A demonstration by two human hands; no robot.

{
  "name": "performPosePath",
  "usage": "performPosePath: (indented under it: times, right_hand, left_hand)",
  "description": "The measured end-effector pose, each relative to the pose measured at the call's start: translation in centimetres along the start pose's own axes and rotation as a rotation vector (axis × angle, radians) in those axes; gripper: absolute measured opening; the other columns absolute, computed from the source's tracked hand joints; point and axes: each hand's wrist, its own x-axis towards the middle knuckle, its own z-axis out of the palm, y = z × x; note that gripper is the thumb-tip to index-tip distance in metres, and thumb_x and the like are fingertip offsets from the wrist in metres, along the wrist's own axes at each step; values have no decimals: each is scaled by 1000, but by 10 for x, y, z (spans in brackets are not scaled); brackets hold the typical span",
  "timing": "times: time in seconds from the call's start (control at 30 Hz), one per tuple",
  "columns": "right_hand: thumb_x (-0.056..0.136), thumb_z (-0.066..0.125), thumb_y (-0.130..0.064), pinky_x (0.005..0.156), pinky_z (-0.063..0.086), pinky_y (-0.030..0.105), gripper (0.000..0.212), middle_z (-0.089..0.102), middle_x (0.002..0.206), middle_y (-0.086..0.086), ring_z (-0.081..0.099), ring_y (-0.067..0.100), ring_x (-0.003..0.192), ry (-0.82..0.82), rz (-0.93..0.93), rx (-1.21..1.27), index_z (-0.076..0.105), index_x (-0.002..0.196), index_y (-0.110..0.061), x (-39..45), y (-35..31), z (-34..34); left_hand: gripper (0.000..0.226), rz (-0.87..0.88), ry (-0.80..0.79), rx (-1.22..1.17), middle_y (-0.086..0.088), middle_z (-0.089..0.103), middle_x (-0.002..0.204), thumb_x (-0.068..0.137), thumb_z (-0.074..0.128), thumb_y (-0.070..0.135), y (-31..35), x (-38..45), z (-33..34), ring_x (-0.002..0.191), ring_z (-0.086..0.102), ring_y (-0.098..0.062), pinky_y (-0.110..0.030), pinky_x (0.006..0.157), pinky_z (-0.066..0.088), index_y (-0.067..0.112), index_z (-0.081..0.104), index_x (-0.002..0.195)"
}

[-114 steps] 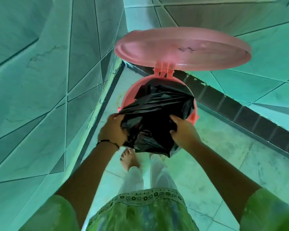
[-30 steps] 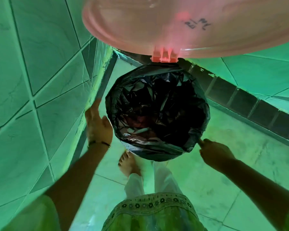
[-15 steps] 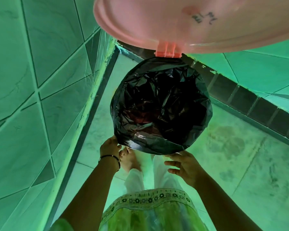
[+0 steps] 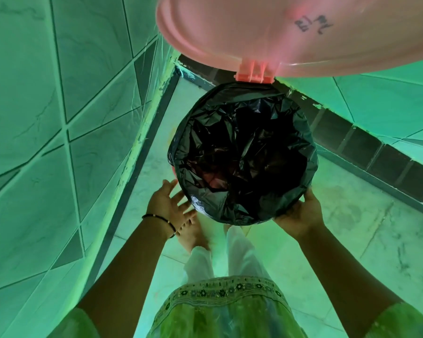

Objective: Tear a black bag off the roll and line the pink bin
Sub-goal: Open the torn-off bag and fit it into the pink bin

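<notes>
Both hands have spread apart: left hand point(image 4: 169, 206) open, off black bag point(image 4: 242, 157); right hand point(image 4: 300, 215) cups its near-right edge over pink bin point(image 4: 173, 170).

Green short sleeves point(image 4: 73, 323), embroidered green tunic point(image 4: 227, 311), white trousers point(image 4: 242, 259), black beaded bracelet point(image 4: 160, 219).

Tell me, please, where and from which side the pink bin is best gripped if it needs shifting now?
Probably by the bag-covered rim of the pink bin at its left and right sides, from the near side. The raised lid and hinge block the far side. The right hand already cups the near-right edge; the left hand is open beside it.
</notes>
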Motion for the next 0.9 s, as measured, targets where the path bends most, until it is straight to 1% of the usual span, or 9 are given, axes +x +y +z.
performPosePath:
  times: [0.07,0.13,0.27,0.4,0.5,0.6,0.67,0.73,0.9]
  right_hand:
    - [94,33,-53,67,59,43,50,70,103,9,67,30,90,73,-2,-115,59,116,-17,1,-6,0]
    - [96,34,-49,76,51,45,47,62,114,10,60,29,94,153,-26,-230,55,121,-15,2,-12,-1]
    - [98,33,-44,85,42,43,41,57,123,11,58,28,99,263,-168,-291,55,107,-11,-5,-19,0]
    - [97,34,-46,90,42,44,46,57,125,6,53,28,116,230,-241,-273,51,124,-12,-8,-22,9]
    - [96,35,-47,103,38,50,46,55,132,4,49,28,122,216,-257,-307,51,127,-16,-7,-22,16]
    - [96,35,-49,104,38,52,48,54,133,3,48,29,124,193,-251,-359,52,128,-18,-8,-22,17]
    - [97,32,-48,99,41,48,47,56,128,3,50,27,119,195,-255,-427,52,127,-17,-11,-25,18]
    - [98,32,-44,96,42,46,42,55,123,3,51,26,114,224,-334,-531,53,121,-15,-23,-27,21]
    - [93,50,-28,100,38,33,46,43,142,10,46,27,125,410,-992,-1020,39,136,-14,-76,-39,35]
  left_hand:
    - [40,155,170,265,-9,53,126,98,35,36,-5,-10,3,114,51,-32,-44,97,38,18,44,133]
    - [37,521,368,580,-13,50,136,97,39,28,-5,-18,6,122,50,-30,-35,95,39,13,46,130]
    - [59,1084,150,1070,-11,26,154,92,28,37,8,-32,34,142,24,-22,-34,113,22,11,27,144]
    - [65,1045,147,1193,-15,29,152,90,23,45,43,-9,67,138,32,-31,-47,110,31,15,20,146]
    - [63,680,137,1009,-19,41,144,96,15,49,79,-3,85,127,45,-32,-42,105,34,9,31,142]
    - [75,406,216,1143,-29,47,136,97,10,49,98,-7,85,103,55,-32,-37,93,41,-8,55,118]
    - [66,438,289,1372,-31,54,126,100,17,42,100,-3,69,97,57,-36,-37,84,43,-8,60,102]
    - [43,560,373,1428,-27,54,129,99,33,29,101,1,50,108,54,-38,-39,92,41,-3,57,115]
    - [59,985,412,1130,-17,27,152,92,49,13,77,-43,38,140,29,-33,-40,116,24,5,24,144]
